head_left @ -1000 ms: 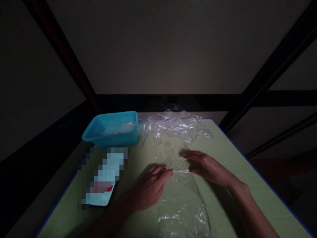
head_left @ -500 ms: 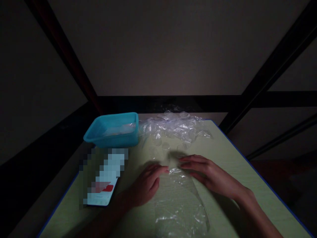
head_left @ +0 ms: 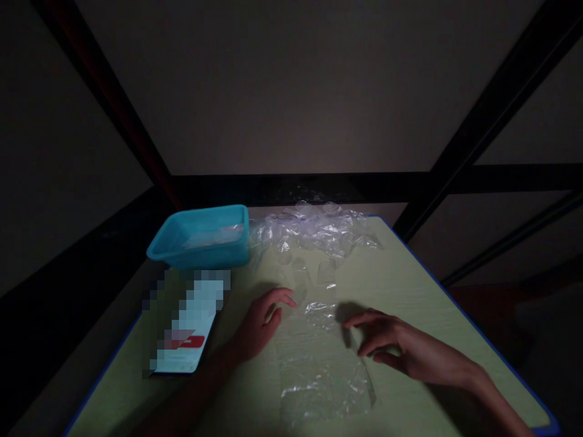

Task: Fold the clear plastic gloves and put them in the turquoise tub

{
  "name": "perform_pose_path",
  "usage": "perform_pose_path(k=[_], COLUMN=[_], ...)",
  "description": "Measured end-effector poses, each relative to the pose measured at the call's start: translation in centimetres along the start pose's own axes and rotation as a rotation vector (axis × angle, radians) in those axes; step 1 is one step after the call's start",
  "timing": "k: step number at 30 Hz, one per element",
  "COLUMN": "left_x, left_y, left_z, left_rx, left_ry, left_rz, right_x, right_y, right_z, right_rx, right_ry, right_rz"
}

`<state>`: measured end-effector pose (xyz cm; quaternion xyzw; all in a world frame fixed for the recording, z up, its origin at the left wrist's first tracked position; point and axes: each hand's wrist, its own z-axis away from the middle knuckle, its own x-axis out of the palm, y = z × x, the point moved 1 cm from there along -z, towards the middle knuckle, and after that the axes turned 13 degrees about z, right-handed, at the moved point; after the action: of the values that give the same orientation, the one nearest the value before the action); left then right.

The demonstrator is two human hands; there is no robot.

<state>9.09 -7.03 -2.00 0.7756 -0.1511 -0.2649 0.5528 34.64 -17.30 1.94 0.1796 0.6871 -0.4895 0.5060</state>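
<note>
A clear plastic disposable glove [head_left: 319, 358] lies flat on the table, its rounded finger ends pointing away from me and its wide cuff towards me. At its left edge is my left hand [head_left: 264, 321], fingers loosely bent, thumb apart, holding nothing; whether the fingertips touch the film I cannot tell. My right hand [head_left: 392, 343] hovers just right of the glove, with its fingers apart and a shadow beneath them. Beyond both hands, a crumpled heap of clear plastic film [head_left: 319, 230], seemingly more such gloves, spreads along the table's far edge.
A blue plastic basket [head_left: 204, 255] stands at the far left with some clear film inside. In front of it lies a phone-like device [head_left: 182, 358] with a lit screen, partly pixelated. The pale table [head_left: 410, 285] has a blue edge, and a wall rises behind it.
My right hand has moved right and towards me, off the glove. My left hand has shifted slightly left. More of the glove's finger area shows between them.
</note>
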Motion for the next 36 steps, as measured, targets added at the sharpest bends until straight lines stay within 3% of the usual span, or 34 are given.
perform_pose_path(k=[14,20,23,36], left_x=[0.0,0.4,0.6,0.6], left_y=[-0.4,0.2,0.3,0.4], left_z=[0.1,0.2,0.2,0.0], left_rx=[0.018,0.084,0.084,0.051], left_ry=[-0.026,-0.272,-0.335,-0.336], left_rz=[-0.029,-0.13,-0.197,-0.189], right_x=[2.0,2.2,2.3,1.8], right_y=[1.5,1.7,1.6,1.0], right_z=[0.6,0.7,0.4,-0.3], right_rx=[-0.032,-0.057,-0.028,-0.005], right_ry=[0.114,0.13,0.105,0.104], right_rz=[-0.163,-0.26,-0.221,-0.215])
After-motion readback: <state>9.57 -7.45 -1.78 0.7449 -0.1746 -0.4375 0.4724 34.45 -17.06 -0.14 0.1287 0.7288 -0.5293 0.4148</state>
